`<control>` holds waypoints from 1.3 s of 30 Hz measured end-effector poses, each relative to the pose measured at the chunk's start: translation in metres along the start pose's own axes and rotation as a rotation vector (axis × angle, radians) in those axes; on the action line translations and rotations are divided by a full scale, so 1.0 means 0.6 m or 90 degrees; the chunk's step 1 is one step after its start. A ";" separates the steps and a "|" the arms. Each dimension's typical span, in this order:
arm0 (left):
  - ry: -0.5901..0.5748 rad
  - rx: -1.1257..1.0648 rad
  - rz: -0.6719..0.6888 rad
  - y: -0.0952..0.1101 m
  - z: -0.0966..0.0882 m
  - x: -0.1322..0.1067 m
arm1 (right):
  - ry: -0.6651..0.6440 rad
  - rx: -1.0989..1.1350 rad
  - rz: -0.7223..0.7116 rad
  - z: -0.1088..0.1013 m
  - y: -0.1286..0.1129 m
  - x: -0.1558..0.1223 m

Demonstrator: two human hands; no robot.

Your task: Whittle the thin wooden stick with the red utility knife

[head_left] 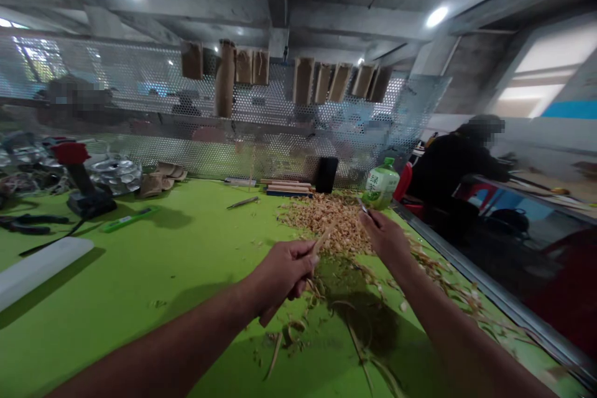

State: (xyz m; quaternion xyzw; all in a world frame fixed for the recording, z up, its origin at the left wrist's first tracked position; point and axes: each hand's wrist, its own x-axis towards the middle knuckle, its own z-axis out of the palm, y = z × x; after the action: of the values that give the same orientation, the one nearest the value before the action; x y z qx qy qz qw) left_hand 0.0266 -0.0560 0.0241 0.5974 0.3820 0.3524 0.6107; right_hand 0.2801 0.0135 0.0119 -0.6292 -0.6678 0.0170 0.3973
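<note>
Our left grip (284, 273) is closed around a pale wood stick (323, 241), whose tip points toward our right grip (387, 239), which pinches a small blade (362, 205). Toward the far edge of the green desk (93, 336) lie a heap of shavings (321, 217), one bottle (379, 185) and one loose knife (242, 202). Nine paper sleeves (303, 79) hang on the perforated screen (275, 96) beyond.

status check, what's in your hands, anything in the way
Left hand gripping thin wooden stick. Right hand holding small knife. Wood shavings heaped ahead on green tabletop; green bottle just beyond right hand.
</note>
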 end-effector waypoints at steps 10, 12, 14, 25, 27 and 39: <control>0.073 0.005 -0.044 -0.015 -0.011 0.012 | -0.220 0.024 -0.215 0.030 -0.092 -0.091; 0.074 0.000 -0.045 -0.014 -0.011 0.012 | -0.230 0.003 -0.221 0.031 -0.096 -0.092; 0.071 0.013 -0.046 -0.012 -0.013 0.011 | -0.237 -0.023 -0.223 0.032 -0.090 -0.086; 0.030 -0.017 -0.031 -0.016 -0.016 0.018 | -0.169 -0.112 -0.217 0.021 -0.084 -0.073; 0.044 -0.020 -0.039 -0.015 -0.015 0.017 | -0.168 -0.115 -0.217 0.019 -0.089 -0.072; 0.045 -0.046 -0.062 -0.013 -0.013 0.015 | -0.165 -0.158 -0.228 0.020 -0.084 -0.062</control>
State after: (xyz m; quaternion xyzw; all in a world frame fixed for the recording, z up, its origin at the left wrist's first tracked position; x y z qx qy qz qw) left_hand 0.0235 -0.0444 0.0162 0.5426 0.4190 0.3567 0.6346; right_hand 0.2279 -0.0232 0.0110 -0.5371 -0.8110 -0.0552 0.2251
